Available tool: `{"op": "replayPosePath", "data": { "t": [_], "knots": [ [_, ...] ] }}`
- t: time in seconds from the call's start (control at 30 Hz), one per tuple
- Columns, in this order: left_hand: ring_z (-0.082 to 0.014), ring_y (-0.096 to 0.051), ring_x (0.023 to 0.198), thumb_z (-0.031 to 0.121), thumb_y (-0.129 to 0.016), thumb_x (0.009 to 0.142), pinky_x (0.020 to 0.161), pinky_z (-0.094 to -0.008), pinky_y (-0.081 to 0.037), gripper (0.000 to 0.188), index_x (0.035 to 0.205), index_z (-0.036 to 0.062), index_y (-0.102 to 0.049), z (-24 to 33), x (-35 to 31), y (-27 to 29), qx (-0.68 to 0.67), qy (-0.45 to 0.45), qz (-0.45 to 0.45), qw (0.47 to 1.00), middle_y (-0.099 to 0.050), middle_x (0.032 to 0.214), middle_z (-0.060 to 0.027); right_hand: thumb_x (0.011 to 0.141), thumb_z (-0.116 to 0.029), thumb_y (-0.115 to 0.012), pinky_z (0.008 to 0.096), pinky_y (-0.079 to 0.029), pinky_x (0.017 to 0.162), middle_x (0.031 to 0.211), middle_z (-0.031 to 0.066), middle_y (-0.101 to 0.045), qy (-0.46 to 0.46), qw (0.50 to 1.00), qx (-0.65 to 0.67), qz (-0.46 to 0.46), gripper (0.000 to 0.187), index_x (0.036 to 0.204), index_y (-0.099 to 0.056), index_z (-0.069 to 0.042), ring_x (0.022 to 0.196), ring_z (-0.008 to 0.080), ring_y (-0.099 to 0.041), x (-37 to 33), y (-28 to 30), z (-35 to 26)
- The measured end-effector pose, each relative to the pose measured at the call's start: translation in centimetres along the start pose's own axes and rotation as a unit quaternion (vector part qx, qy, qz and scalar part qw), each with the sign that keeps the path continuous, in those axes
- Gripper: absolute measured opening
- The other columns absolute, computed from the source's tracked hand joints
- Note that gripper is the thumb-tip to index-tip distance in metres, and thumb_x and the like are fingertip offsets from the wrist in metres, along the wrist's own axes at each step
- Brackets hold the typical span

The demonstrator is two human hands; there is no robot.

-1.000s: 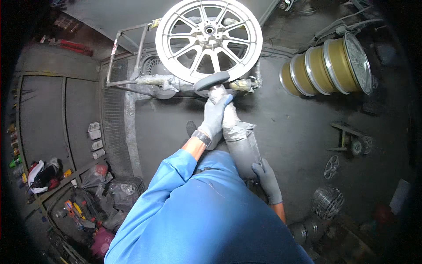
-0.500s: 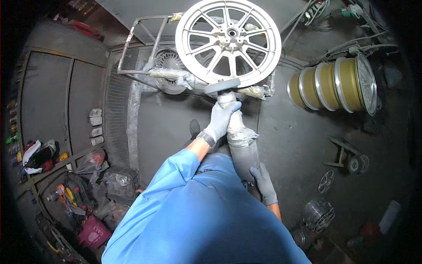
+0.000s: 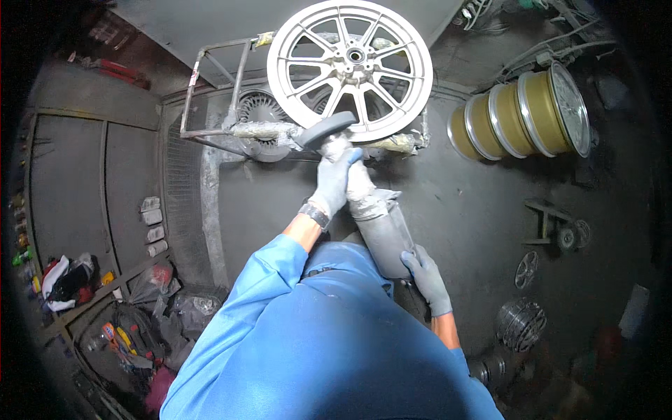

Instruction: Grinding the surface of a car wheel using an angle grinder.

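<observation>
Both my gloved hands are closed on a hand-held grinder (image 3: 383,239) with a grey body and a pale, tape-wrapped neck. My left hand (image 3: 334,183) wraps round the neck, just below the grey disc (image 3: 327,131) at the tool's front. Farther back, my right hand (image 3: 428,280) grips the rear of the body by my hip. Beyond the disc, a silver multi-spoke wheel (image 3: 343,67) rests tilted on a metal frame (image 3: 262,130) with wrapped bars. The disc overlaps the wheel's lower left rim; whether they touch, I cannot tell.
Gold and silver rims (image 3: 490,126) lie stacked on their side at the right. A small wheeled stand (image 3: 542,220) and loose wheels (image 3: 521,324) are on the right floor. Bags (image 3: 192,311) and clutter fill the lower left. Another round rim (image 3: 260,115) sits behind the frame.
The grinder's disc has swung left and tilted more steeply, its right end higher. My left hand has moved with it. The whole view has shifted slightly; both hands keep their grip.
</observation>
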State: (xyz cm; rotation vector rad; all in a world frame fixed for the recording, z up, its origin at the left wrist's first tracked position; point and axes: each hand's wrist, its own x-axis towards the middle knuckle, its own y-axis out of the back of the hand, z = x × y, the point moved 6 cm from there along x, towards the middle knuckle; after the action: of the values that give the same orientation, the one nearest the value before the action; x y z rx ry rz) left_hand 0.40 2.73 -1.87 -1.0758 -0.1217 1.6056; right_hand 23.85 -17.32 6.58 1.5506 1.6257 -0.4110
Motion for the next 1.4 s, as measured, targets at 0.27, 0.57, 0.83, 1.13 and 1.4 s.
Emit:
{"op": "replayPosePath", "data": {
  "t": [0.27,0.57,0.83,1.13,1.4],
  "knots": [
    [-0.0154,-0.067,0.079,0.021,-0.079,0.091,0.068,-0.0317,-0.055,0.027,0.111,0.0094,-0.065,-3.5,0.2,-5.9,0.030,0.096,-0.072,0.992,-0.066,0.092,-0.0037,0.105,-0.033,-0.061,0.0327,-0.051,0.091,0.111,0.0102,-0.069,-0.068,0.988,0.112,0.077,0.043,0.128,-0.063,0.003,0.099,0.0173,-0.064,-7.3,0.0,-1.7],
    [-0.0209,-0.068,0.065,0.024,-0.074,0.095,0.061,-0.0349,-0.058,0.025,0.107,0.0038,-0.064,1.0,1.0,0.1,0.036,0.029,-0.067,0.997,-0.068,0.082,-0.0084,0.105,-0.034,-0.062,0.0335,-0.047,0.099,0.116,0.0110,-0.067,-0.044,0.986,0.156,0.049,0.042,0.128,-0.063,0.001,0.107,0.0169,-0.058,-8.1,-6.9,-6.2],
    [-0.0182,-0.070,0.086,0.025,-0.075,0.095,0.076,-0.0346,-0.058,0.037,0.122,0.0021,-0.064,6.4,1.2,3.1,0.019,0.009,-0.035,0.999,-0.070,0.100,-0.0075,0.099,-0.046,-0.066,0.0399,-0.045,0.109,0.133,0.0231,-0.067,-0.003,0.999,0.023,0.026,0.064,0.142,-0.058,0.000,0.127,0.0296,-0.062,-5.5,-7.7,-7.5],
    [-0.0221,-0.069,0.071,0.027,-0.073,0.096,0.065,-0.0365,-0.060,0.030,0.111,0.0033,-0.063,-1.8,2.0,-1.5,0.011,0.019,-0.036,0.999,-0.068,0.087,-0.0098,0.100,-0.036,-0.067,0.0369,-0.052,0.095,0.116,0.0154,-0.070,-0.010,0.997,0.050,0.050,0.054,0.138,-0.059,0.001,0.108,0.0230,-0.066,-7.1,-1.0,-6.3],
    [-0.0130,-0.066,0.090,0.028,-0.076,0.095,0.079,-0.0321,-0.054,0.036,0.122,0.0050,-0.066,-8.2,3.6,-12.1,-0.024,0.030,-0.065,0.997,-0.069,0.103,-0.0038,0.104,-0.025,-0.063,0.0275,-0.052,0.073,0.106,0.0075,-0.067,0.053,0.996,-0.008,0.065,0.038,0.130,-0.061,0.002,0.086,0.0103,-0.061,-4.3,10.1,-4.6]
  ]
}}
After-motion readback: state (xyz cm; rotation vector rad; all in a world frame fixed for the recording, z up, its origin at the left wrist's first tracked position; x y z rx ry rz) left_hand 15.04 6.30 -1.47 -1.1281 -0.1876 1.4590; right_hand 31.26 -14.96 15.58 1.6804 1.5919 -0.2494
